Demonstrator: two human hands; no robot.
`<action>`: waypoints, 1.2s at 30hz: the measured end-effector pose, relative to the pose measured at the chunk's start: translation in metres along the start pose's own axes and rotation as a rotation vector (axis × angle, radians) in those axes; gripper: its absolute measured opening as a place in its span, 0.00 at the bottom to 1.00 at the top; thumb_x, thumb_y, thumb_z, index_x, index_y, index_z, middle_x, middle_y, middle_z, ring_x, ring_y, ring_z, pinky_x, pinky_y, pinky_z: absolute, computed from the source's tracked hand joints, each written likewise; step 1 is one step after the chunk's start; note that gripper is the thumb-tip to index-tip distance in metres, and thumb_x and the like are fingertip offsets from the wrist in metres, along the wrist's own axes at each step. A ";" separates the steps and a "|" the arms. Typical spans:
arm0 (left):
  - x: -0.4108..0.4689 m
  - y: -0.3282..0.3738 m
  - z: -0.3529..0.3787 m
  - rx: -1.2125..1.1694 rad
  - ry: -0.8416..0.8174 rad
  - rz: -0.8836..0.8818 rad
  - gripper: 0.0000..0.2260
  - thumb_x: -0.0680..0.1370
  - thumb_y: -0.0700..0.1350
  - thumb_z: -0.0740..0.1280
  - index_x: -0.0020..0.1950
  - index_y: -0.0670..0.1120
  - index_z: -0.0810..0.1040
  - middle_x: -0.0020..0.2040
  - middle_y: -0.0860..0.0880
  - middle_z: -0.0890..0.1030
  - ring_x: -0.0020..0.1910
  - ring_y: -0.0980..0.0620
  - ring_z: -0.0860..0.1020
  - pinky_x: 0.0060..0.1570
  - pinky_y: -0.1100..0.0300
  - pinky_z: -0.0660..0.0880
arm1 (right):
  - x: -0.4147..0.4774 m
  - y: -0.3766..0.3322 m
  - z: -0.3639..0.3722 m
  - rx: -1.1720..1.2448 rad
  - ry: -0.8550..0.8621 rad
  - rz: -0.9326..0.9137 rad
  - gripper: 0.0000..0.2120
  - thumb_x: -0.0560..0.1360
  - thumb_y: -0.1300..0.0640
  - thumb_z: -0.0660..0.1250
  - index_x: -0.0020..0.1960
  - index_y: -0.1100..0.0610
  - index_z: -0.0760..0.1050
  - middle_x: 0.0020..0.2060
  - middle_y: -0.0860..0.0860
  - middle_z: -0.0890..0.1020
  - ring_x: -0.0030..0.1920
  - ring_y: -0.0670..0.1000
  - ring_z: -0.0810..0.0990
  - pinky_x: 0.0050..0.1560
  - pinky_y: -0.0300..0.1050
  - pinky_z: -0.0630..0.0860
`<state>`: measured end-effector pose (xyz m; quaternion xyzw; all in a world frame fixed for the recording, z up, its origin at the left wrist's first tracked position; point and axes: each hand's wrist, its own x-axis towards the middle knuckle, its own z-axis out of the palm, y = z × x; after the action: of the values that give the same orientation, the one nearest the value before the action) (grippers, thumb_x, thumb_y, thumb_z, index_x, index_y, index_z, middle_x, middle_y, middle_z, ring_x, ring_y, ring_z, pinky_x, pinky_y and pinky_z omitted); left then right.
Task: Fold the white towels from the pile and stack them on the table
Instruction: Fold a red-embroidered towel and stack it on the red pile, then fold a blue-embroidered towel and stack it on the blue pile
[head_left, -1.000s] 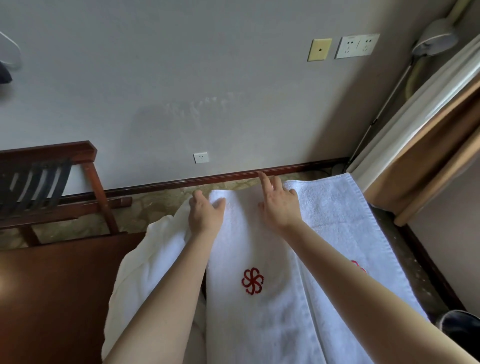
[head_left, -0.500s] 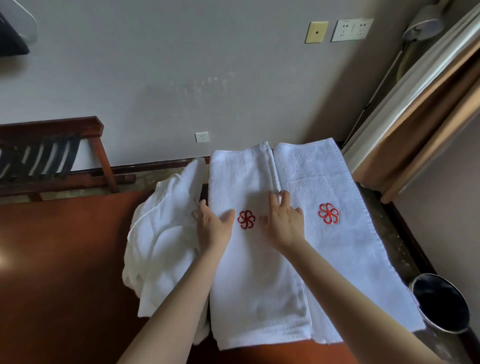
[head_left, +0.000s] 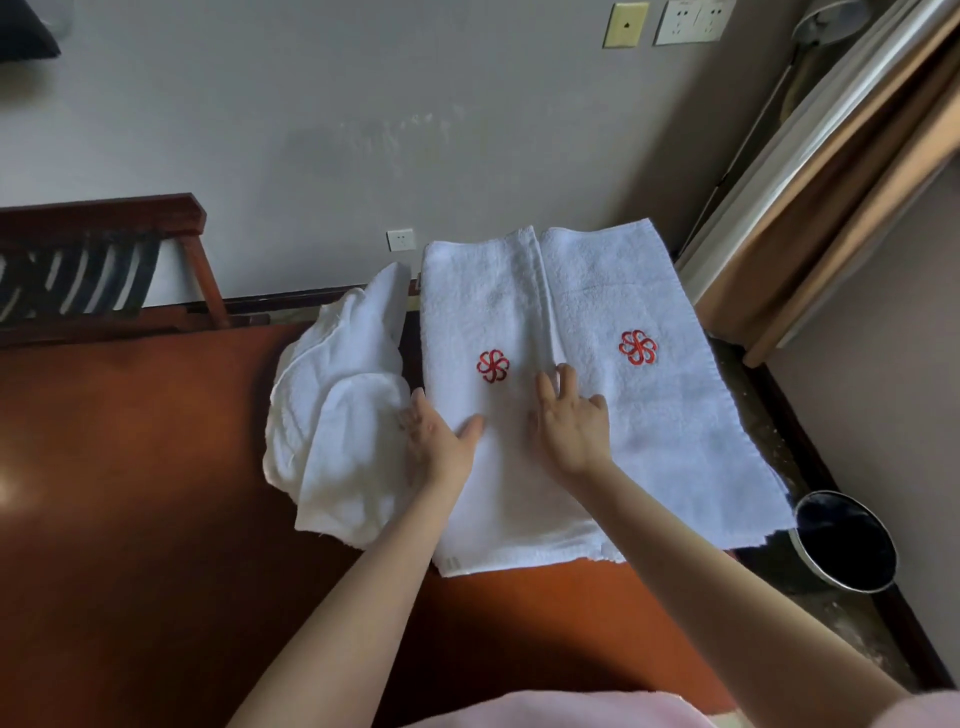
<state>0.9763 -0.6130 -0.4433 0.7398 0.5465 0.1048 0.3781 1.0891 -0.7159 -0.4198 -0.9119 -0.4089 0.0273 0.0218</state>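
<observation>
**Centre of frame.** A white towel (head_left: 483, 467), folded into a long strip and marked with a red flower emblem (head_left: 492, 366), lies flat on the reddish-brown table (head_left: 130, 493). A second towel (head_left: 665, 415) with the same emblem lies flat against its right edge and reaches the table's right side.

**Hands.** My left hand (head_left: 436, 441) rests at the folded towel's left edge. Its thumb lies on the cloth, the fingers (head_left: 415, 410) are straight, and it grasps nothing. My right hand (head_left: 571, 426) lies palm down where the two towels meet, fingers spread and straight, also holding nothing.

**Left of centre.** A crumpled pile of white towels (head_left: 337, 415) touches the folded towel and my left hand.

**Surroundings.** A dark wooden rack (head_left: 104, 260) stands at upper left against the grey wall. Curtains (head_left: 831, 182) hang at upper right.

**Lower right.** A round metal bin (head_left: 844, 540) stands on the floor just beside the table. Its inside is dark, and I cannot tell its contents.
</observation>
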 end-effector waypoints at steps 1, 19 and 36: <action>-0.009 -0.005 0.001 -0.006 0.001 -0.006 0.41 0.73 0.56 0.71 0.77 0.43 0.53 0.73 0.39 0.61 0.70 0.40 0.65 0.62 0.51 0.67 | -0.010 0.000 0.001 0.002 0.008 0.004 0.18 0.79 0.55 0.55 0.67 0.58 0.66 0.68 0.59 0.66 0.48 0.58 0.79 0.46 0.49 0.65; -0.072 -0.020 -0.001 0.227 -0.042 -0.070 0.32 0.77 0.58 0.63 0.74 0.45 0.54 0.65 0.40 0.65 0.53 0.39 0.77 0.36 0.55 0.68 | -0.051 0.016 0.006 -0.083 -0.057 -0.097 0.16 0.81 0.50 0.52 0.63 0.57 0.67 0.59 0.58 0.71 0.39 0.58 0.78 0.43 0.48 0.59; -0.075 -0.049 0.001 0.580 -0.248 0.383 0.26 0.82 0.57 0.48 0.78 0.56 0.43 0.77 0.57 0.34 0.76 0.49 0.34 0.72 0.39 0.47 | -0.083 0.019 0.023 -0.130 -0.093 -0.256 0.24 0.82 0.53 0.49 0.77 0.58 0.57 0.74 0.65 0.58 0.75 0.64 0.55 0.74 0.61 0.44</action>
<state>0.9127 -0.6742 -0.4583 0.9121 0.3554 -0.0761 0.1898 1.0465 -0.7897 -0.4412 -0.8496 -0.5232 0.0400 -0.0527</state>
